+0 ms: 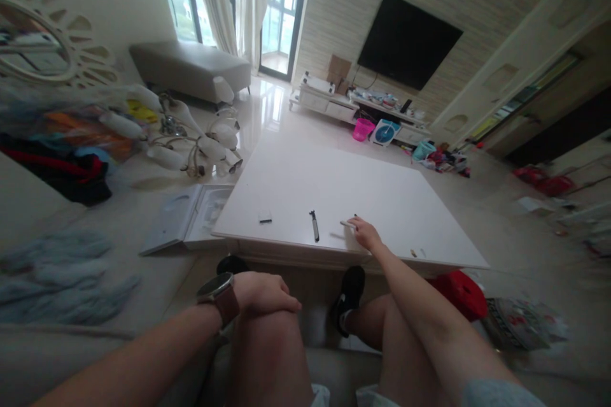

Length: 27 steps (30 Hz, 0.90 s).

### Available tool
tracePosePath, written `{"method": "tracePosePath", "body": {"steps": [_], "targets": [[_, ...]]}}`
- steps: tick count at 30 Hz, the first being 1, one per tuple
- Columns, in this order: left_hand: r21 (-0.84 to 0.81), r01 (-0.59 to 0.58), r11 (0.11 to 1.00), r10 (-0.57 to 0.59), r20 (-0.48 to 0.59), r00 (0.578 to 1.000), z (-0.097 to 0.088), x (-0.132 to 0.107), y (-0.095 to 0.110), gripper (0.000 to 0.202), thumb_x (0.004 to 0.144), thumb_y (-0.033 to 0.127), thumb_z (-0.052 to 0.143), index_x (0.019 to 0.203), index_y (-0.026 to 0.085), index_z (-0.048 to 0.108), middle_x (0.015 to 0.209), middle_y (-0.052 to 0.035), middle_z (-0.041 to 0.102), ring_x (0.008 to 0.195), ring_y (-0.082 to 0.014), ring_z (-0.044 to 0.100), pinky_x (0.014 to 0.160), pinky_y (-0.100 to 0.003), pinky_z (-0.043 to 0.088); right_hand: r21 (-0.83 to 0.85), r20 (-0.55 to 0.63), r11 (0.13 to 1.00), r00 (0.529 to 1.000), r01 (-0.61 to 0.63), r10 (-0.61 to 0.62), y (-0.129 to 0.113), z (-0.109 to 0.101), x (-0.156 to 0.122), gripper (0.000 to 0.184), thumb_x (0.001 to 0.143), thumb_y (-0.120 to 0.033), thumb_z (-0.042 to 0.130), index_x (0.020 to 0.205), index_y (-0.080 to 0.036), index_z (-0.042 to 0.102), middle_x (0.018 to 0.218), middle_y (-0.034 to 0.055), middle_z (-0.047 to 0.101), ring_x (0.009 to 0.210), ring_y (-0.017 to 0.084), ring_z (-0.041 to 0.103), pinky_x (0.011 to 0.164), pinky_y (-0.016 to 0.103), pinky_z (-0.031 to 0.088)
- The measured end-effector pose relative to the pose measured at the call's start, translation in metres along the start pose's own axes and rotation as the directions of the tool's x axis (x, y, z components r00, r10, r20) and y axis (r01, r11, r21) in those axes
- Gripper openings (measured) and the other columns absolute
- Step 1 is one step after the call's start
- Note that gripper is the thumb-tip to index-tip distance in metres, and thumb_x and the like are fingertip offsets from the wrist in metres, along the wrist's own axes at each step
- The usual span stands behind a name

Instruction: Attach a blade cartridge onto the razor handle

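Right hand (366,233) pinches slim stick (347,224), jutting left over table (329,181) | left hand (265,292) slack on knee (277,334)

Whitish stick (347,224), grey-and-black tool (314,228), white tabletop (329,171), brown watch strap (228,307), pink bin (363,129)

- Black shoe (352,289), on the floor at the near side of the white bench (334,184): a pale Nike-style swoosh on its side.
- Patterned bag (525,324), on the near side, to the right of the bench's near right corner: red marks, too blurred to read.
- Wristwatch (216,288), nearer than the bench, toward its left end: dial unreadable.
- No words or numbers can be read.
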<state>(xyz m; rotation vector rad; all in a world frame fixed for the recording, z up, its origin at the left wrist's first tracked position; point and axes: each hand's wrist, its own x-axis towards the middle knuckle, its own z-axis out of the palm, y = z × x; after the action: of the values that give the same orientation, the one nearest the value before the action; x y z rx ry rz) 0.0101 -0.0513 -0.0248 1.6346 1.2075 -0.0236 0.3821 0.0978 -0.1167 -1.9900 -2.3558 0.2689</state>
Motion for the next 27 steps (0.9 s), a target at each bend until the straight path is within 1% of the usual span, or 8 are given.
{"method": "tracePosePath", "body": {"steps": [3,6,10,14,17,21,24,27], "targets": [[0.001,0.010,1.000,-0.010,-0.004,1.000,0.001,0.001,-0.002,0.038,0.055,0.064,0.069,0.058,0.027,0.075,0.069,-0.0080,0.073,0.067,-0.0275,0.064,0.070,-0.035,0.044,-0.031,0.065,0.998,0.996,0.060,-0.058,0.004,0.007,-0.005,0.051,0.088,-0.005,0.044,0.131,-0.025,0.063,0.146,-0.0008,0.050,0.118,0.019,0.058,0.101,0.024,0.042],[0.033,0.021,0.999,-0.021,-0.013,1.000,0.002,0.001,-0.002,0.039,0.056,0.065,0.068,0.060,0.027,0.077,0.072,-0.0090,0.074,0.071,-0.0296,0.066,0.071,-0.037,0.045,-0.079,0.103,0.995,0.993,0.059,-0.051,0.016,0.010,-0.008,0.062,0.087,-0.004,0.042,0.145,-0.023,0.049,0.154,0.0024,0.040,0.123,0.022,0.056,0.104,0.028,0.043],[0.196,0.040,0.980,-0.051,0.051,0.997,-0.001,-0.004,0.006,0.051,0.065,0.069,0.058,0.078,0.025,0.080,0.089,-0.0115,0.076,0.084,-0.0336,0.069,0.076,-0.040,0.048,-0.150,0.133,0.988,0.991,0.040,-0.019,0.033,0.011,-0.007,0.072,0.085,-0.005,0.042,0.154,-0.024,0.033,0.158,0.0029,0.031,0.121,0.024,0.058,0.103,0.033,0.045],[0.334,0.077,0.939,-0.113,0.090,0.990,-0.005,-0.011,0.018,0.060,0.070,0.069,0.049,0.095,0.024,0.079,0.104,-0.0123,0.075,0.099,-0.0357,0.067,0.084,-0.043,0.050,-0.211,0.096,0.977,0.995,0.005,0.015,0.052,0.001,-0.003,0.072,0.087,-0.010,0.040,0.155,-0.028,0.028,0.161,-0.0030,0.022,0.125,0.024,0.055,0.108,0.034,0.043],[0.364,0.080,0.928,-0.112,0.069,0.991,-0.005,-0.014,0.021,0.062,0.070,0.069,0.048,0.098,0.023,0.079,0.108,-0.0133,0.074,0.102,-0.0373,0.066,0.086,-0.046,0.050,-0.254,0.059,0.967,0.998,-0.015,0.031,0.076,-0.030,-0.005,0.067,0.090,-0.014,0.038,0.155,-0.029,0.029,0.160,-0.0060,0.023,0.130,0.022,0.051,0.111,0.033,0.040],[0.384,0.003,0.923,-0.019,0.037,0.999,-0.001,-0.014,0.018,0.061,0.072,0.069,0.047,0.093,0.021,0.079,0.102,-0.0147,0.075,0.097,-0.0363,0.068,0.082,-0.045,0.051,-0.320,0.005,0.945,0.997,-0.067,0.072,0.119,-0.103,-0.025,0.061,0.093,-0.017,0.033,0.153,-0.020,0.033,0.160,0.0000,0.024,0.135,0.022,0.046,0.115,0.034,0.036],[0.410,-0.066,0.910,0.067,0.010,0.998,0.001,-0.014,0.017,0.055,0.073,0.065,0.048,0.089,0.023,0.079,0.095,-0.0137,0.076,0.091,-0.0341,0.069,0.079,-0.043,0.052,-0.360,0.049,0.931,0.996,-0.053,0.075,0.157,-0.155,-0.058,0.058,0.092,-0.020,0.035,0.149,-0.018,0.043,0.158,0.0034,0.029,0.135,0.023,0.047,0.116,0.035,0.034],[0.456,-0.129,0.881,0.149,-0.006,0.989,0.004,-0.016,0.018,0.050,0.072,0.062,0.051,0.086,0.023,0.080,0.091,-0.0134,0.076,0.089,-0.0336,0.070,0.078,-0.043,0.052,-0.409,0.133,0.912,0.989,-0.009,0.070,0.201,-0.186,-0.109,0.055,0.086,-0.021,0.039,0.138,-0.015,0.058,0.150,0.0096,0.043,0.140,0.023,0.040,0.119,0.037,0.028]]}}
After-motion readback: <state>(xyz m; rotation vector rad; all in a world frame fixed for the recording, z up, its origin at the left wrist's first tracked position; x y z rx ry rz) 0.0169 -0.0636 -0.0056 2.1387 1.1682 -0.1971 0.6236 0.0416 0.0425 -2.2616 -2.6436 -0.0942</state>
